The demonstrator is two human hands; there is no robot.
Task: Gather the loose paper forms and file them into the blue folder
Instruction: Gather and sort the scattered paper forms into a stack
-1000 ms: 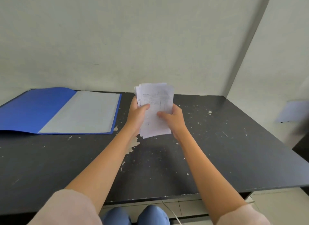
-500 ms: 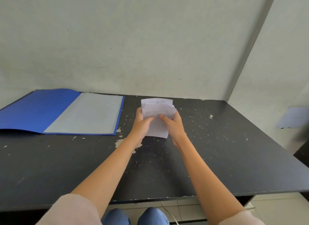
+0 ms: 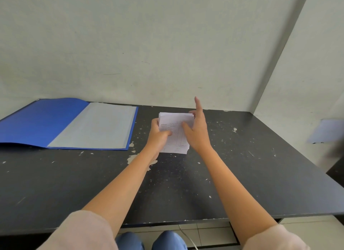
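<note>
While we're working across the black desk (image 3: 242,175), we're noting its matte top w/ chipped, flaking paint showing pale patches near the middle, so it's probably a bit gritty and thin sheets shouldn't slide far on it. Against the back-left edge the blue folder (image 3: 42,121) is lying open and flat, approx. well apart from the papers: blue cover on the left bowing up slightly at its front edge, a pale grey-white inner leaf on the right, prob. smooth plastic and somewhat slick. We're judging the stack of paper forms (image 3: 176,136) as light, floppy and easily fanned or creased; it's a small white sheaf w/ faint printed tables, edges not quite squared, sitting mid-desk, though we can't tell whether its lower edge is touching the surface. Best hold is prob. along both long sides, thumb on top and fingers under, keeping the sheets pinched together so none slips out. Our left hand (image 3: 158,136) is gripping the stack's left edge, thumb pressed across the top sheet. Our right hand (image 3: 197,132) is loose and spread beside the right edge, index finger pointing up, not clasping anything.
</note>
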